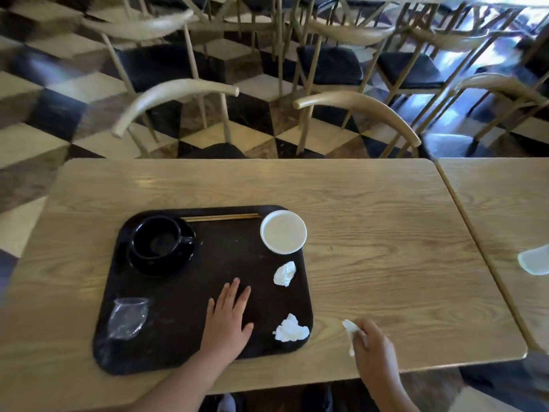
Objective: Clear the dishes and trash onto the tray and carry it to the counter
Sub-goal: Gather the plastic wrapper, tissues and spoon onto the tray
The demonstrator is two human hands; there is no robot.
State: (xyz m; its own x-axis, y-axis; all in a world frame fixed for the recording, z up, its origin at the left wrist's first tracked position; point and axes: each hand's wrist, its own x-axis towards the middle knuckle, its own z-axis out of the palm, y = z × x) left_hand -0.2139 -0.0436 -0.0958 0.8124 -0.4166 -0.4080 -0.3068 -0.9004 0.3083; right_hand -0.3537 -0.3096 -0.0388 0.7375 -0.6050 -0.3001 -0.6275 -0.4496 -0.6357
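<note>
A dark tray (208,263) lies on the wooden table (371,233). On it stand a black cup on a saucer (160,243), a pair of chopsticks (219,217), a white paper bowl (283,231), two crumpled napkins (284,273) (290,329) and a clear plastic cup (127,318) on its side. My left hand (228,318) rests flat on the tray, fingers spread. My right hand (372,346) is on the table to the right of the tray, closed on a white tissue (350,328).
A second table (505,203) butts against the right side, with a pale clear object (534,260) at the frame edge. Wooden chairs (356,111) stand along the far side on a chequered floor.
</note>
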